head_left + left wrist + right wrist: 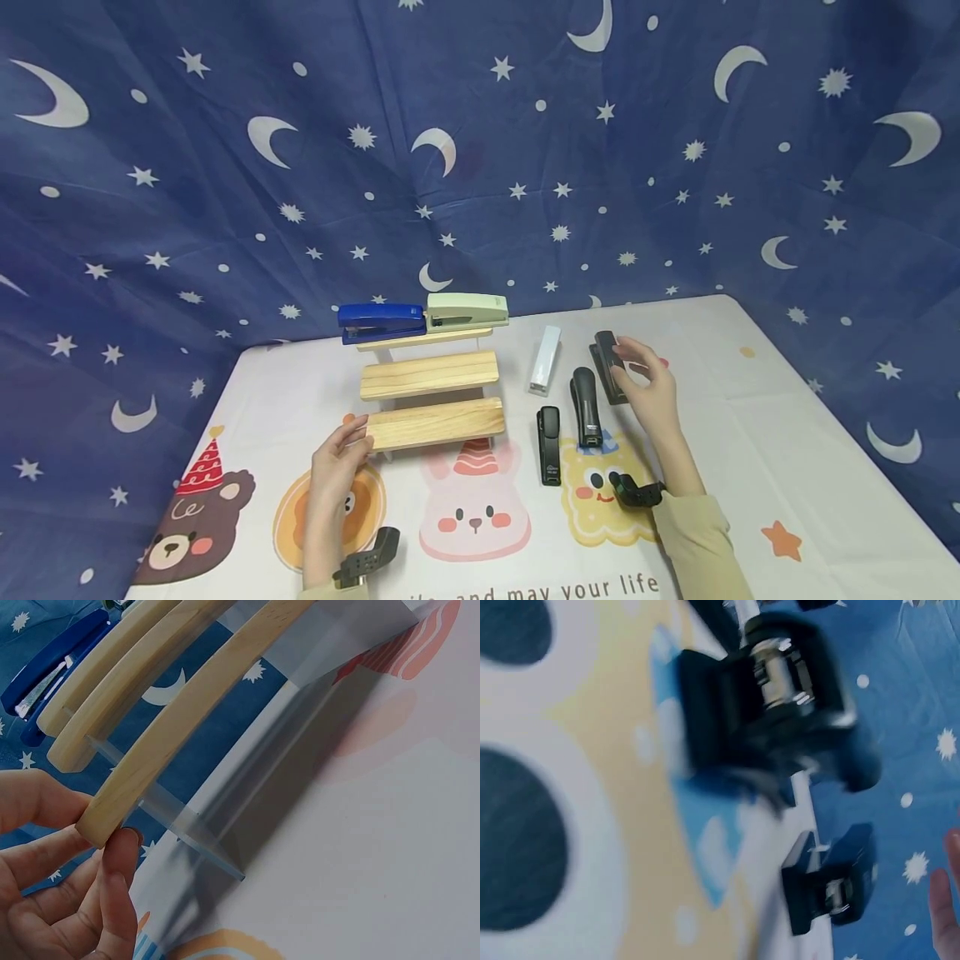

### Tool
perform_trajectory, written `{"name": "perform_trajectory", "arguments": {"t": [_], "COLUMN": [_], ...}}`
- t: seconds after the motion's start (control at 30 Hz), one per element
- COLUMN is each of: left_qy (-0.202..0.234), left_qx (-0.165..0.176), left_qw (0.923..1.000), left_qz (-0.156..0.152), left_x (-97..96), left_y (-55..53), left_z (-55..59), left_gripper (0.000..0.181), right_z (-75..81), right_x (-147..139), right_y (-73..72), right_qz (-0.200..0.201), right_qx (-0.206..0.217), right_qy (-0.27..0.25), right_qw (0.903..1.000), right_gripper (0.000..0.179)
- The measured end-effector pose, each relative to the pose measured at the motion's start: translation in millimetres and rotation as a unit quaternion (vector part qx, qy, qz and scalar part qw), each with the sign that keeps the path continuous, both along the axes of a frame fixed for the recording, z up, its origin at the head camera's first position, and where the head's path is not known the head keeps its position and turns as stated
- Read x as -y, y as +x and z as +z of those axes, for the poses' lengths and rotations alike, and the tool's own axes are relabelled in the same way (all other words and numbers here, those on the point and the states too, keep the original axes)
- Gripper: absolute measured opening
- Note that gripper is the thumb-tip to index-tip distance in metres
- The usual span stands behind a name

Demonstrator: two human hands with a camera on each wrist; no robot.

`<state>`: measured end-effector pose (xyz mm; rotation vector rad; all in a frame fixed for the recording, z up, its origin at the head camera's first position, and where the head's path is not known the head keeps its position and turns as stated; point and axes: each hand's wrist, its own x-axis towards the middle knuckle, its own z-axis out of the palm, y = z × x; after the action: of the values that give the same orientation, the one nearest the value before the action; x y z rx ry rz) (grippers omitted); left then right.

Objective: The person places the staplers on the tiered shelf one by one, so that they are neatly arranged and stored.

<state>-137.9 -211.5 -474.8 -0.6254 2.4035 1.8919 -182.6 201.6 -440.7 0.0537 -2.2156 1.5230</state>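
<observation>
My left hand (335, 471) pinches the left end of the lowest wooden shelf (435, 425) of a three-step rack, thumb on one face and fingers on the other in the left wrist view. A blue stapler (381, 320) and a pale green stapler (467, 312) lie end to end on the top step. My right hand (654, 396) is at the rightmost black stapler (609, 367), its fingers overlapping that stapler in the head view. In the right wrist view, loosely bent fingers (941, 900) show at the edge, apart from this stapler.
Left of the right hand lie a larger black stapler (586, 408), a small black stapler (550, 446) and a white stapler (545, 360). The cartoon-print tablecloth (795, 433) meets a blue star-and-moon curtain (480, 150) at the back.
</observation>
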Motion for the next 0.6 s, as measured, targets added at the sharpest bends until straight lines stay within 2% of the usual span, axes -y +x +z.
{"name": "perform_trajectory", "arguments": {"t": [0.2,0.33,0.6], "left_qy": [-0.003,-0.002,-0.009], "left_qx": [-0.003,0.003,-0.010], "left_qw": [1.0000,1.0000,0.9999], "left_qz": [-0.001,0.000,-0.003], "left_x": [0.4,0.4,-0.2], "left_y": [-0.4,-0.5,-0.5], "left_z": [-0.9,-1.9,-2.0], "left_gripper": [0.044,0.045,0.044], "right_z": [-29.8,-39.2,-48.4], "right_x": [-16.3,-24.5,-32.7], "right_y": [-12.8,-15.6,-19.2], "right_qz": [-0.007,-0.007,-0.004], "right_qx": [0.021,0.050,0.111], "right_qy": [-0.002,0.004,0.007], "right_qw": [0.9997,0.9987,0.9937], "right_gripper": [0.051,0.054,0.060]}}
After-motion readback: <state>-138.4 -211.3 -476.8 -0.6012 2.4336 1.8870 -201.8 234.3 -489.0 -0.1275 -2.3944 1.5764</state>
